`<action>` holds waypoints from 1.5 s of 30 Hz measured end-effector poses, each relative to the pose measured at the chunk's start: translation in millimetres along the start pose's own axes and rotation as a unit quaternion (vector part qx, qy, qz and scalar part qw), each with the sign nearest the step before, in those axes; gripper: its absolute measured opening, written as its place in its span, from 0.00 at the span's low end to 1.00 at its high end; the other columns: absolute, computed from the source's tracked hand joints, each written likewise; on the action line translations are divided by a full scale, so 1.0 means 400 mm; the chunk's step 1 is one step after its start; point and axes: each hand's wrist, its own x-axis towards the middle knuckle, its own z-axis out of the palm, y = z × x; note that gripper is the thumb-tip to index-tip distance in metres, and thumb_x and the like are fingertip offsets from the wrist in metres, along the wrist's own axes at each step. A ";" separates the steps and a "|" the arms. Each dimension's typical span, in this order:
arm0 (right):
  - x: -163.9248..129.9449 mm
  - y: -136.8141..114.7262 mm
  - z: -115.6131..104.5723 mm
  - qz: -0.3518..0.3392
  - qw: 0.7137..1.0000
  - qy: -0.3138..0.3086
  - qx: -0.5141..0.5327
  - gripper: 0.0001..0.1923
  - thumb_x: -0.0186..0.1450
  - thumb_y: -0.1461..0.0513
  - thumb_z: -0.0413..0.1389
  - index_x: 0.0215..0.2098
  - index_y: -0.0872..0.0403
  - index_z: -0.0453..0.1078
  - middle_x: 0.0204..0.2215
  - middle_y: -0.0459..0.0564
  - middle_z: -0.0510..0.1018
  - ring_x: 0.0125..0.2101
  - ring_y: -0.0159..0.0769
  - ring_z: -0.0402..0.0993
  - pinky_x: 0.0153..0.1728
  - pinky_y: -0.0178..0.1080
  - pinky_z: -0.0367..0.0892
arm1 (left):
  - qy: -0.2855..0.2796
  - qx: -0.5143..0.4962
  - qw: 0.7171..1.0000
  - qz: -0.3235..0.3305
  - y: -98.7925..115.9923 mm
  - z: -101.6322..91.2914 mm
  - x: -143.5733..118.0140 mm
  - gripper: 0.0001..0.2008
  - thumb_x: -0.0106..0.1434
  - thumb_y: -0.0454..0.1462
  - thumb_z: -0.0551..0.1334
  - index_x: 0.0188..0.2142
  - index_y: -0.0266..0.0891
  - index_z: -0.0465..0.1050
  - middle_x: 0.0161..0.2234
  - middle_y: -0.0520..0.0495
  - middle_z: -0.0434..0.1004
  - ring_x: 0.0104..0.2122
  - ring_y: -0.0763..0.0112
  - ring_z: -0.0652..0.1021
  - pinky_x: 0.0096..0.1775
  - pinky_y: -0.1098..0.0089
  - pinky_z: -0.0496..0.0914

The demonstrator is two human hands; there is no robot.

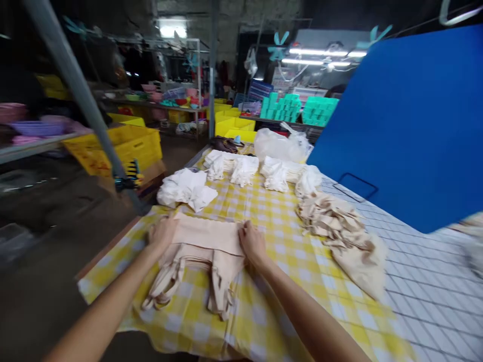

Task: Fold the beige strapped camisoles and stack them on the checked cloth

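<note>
A stack of beige strappy tops [206,235] lies flat on the yellow-and-white checked cloth [260,286], straps hanging toward me. My left hand [164,235] is at the upper left corner of the top garment, its fingers closed around the edge and partly hidden. On the opposite side, my right hand [252,242] pinches the garment's right edge with curled fingers. Just beyond my left hand sits a crumpled heap of white fabric [186,189]. To the right, beige garments [332,221] lie in a loose pile.
Folded white garments [241,168] and a translucent plastic bag [279,145] stand at the table's far end. A large blue board [407,125] rises on the right above a white wire grid [426,296]. A metal pole [75,75] and a yellow crate [128,148] are at left.
</note>
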 end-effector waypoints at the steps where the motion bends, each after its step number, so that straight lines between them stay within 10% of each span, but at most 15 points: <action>1: -0.004 0.013 -0.012 0.001 1.000 0.006 -0.002 0.10 0.65 0.62 0.46 0.42 0.56 0.64 0.34 0.53 0.77 0.34 0.39 0.72 0.32 0.36 0.59 | 0.004 0.047 0.999 -0.002 0.003 -0.005 -0.005 0.20 0.66 0.40 0.43 0.46 0.29 0.64 0.37 0.31 0.73 0.36 0.50 0.74 0.33 0.62 0.64; 9: -0.113 0.369 -0.225 0.085 0.983 0.090 -0.137 0.14 0.60 0.66 0.49 0.45 0.58 0.63 0.42 0.58 0.70 0.43 0.44 0.65 0.40 0.40 0.59 | 0.187 0.109 0.967 0.135 0.104 -0.042 -0.078 0.20 0.64 0.42 0.43 0.52 0.37 0.57 0.45 0.40 0.69 0.45 0.57 0.68 0.43 0.61 0.63; 13: -0.192 0.542 -0.304 0.132 0.976 0.070 -0.158 0.08 0.59 0.65 0.51 0.37 0.57 0.66 0.38 0.60 0.70 0.40 0.48 0.65 0.33 0.41 0.58 | 0.130 -0.075 0.955 0.255 0.259 -0.012 -0.142 0.19 0.59 0.38 0.52 0.49 0.36 0.63 0.46 0.38 0.68 0.47 0.55 0.69 0.47 0.59 0.62; 16: -0.225 0.571 -0.322 0.105 0.983 0.055 -0.143 0.06 0.60 0.67 0.48 0.28 0.56 0.65 0.30 0.55 0.72 0.35 0.43 0.67 0.32 0.39 0.57 | -0.027 -0.260 0.909 0.325 0.399 0.020 -0.212 0.20 0.56 0.37 0.54 0.49 0.36 0.63 0.48 0.39 0.68 0.49 0.57 0.68 0.50 0.59 0.62; 19: -0.253 0.502 -0.322 0.063 0.992 0.052 -0.097 0.09 0.63 0.66 0.45 0.27 0.55 0.63 0.25 0.49 0.71 0.28 0.35 0.66 0.29 0.35 0.57 | -0.237 -0.430 0.817 0.303 0.518 0.030 -0.296 0.22 0.56 0.42 0.58 0.50 0.39 0.63 0.46 0.40 0.68 0.46 0.58 0.70 0.47 0.61 0.65; 22: -0.289 0.388 -0.324 -0.034 0.995 0.009 0.094 0.10 0.65 0.61 0.45 0.27 0.54 0.62 0.21 0.44 0.68 0.23 0.31 0.64 0.24 0.32 0.58 | -0.439 -0.595 0.650 0.177 0.588 0.020 -0.359 0.28 0.58 0.50 0.56 0.55 0.44 0.55 0.46 0.43 0.67 0.43 0.62 0.72 0.41 0.65 0.68; 25: -0.315 0.329 -0.335 -0.156 0.959 -0.060 0.228 0.06 0.64 0.61 0.48 0.34 0.53 0.66 0.33 0.47 0.72 0.32 0.32 0.68 0.31 0.33 0.63 | -0.494 -0.681 0.532 0.093 0.599 0.018 -0.370 0.24 0.58 0.49 0.57 0.50 0.41 0.59 0.41 0.46 0.70 0.39 0.67 0.73 0.37 0.69 0.69; 27: -0.320 0.353 -0.339 -0.152 0.959 -0.064 0.231 0.08 0.63 0.61 0.50 0.41 0.51 0.66 0.41 0.50 0.72 0.38 0.35 0.69 0.35 0.35 0.64 | -0.465 -0.673 0.573 0.059 0.579 0.029 -0.352 0.20 0.54 0.42 0.62 0.45 0.38 0.63 0.35 0.48 0.71 0.32 0.71 0.73 0.34 0.72 0.68; 30: -0.314 0.449 -0.326 -0.062 0.986 0.003 0.157 0.10 0.63 0.63 0.49 0.42 0.53 0.66 0.40 0.53 0.72 0.40 0.38 0.69 0.38 0.40 0.65 | -0.358 -0.587 0.724 0.044 0.535 0.051 -0.320 0.18 0.51 0.36 0.61 0.43 0.36 0.64 0.30 0.50 0.69 0.26 0.73 0.71 0.30 0.72 0.66; 34: -0.308 0.548 -0.289 -0.115 0.993 0.001 0.021 0.18 0.59 0.69 0.48 0.46 0.51 0.66 0.49 0.53 0.68 0.50 0.42 0.63 0.46 0.44 0.62 | -0.120 -0.404 0.876 0.236 0.510 0.067 -0.339 0.18 0.55 0.37 0.57 0.46 0.39 0.64 0.42 0.44 0.67 0.41 0.64 0.70 0.44 0.62 0.65; 39: -0.296 0.553 -0.263 -0.163 0.983 0.000 -0.081 0.12 0.62 0.70 0.47 0.39 0.52 0.68 0.44 0.54 0.72 0.48 0.43 0.64 0.43 0.44 0.60 | -0.109 -0.185 0.885 0.412 0.520 0.073 -0.413 0.23 0.51 0.40 0.64 0.47 0.39 0.66 0.47 0.42 0.67 0.49 0.56 0.66 0.51 0.56 0.59; 45: -0.323 0.504 -0.334 -0.125 0.990 0.000 -0.070 0.08 0.62 0.68 0.48 0.30 0.54 0.68 0.30 0.51 0.74 0.35 0.41 0.67 0.38 0.43 0.57 | -0.153 -0.220 0.896 0.353 0.488 0.025 -0.367 0.08 0.58 0.33 0.53 0.27 0.37 0.70 0.28 0.48 0.72 0.30 0.68 0.72 0.33 0.71 0.62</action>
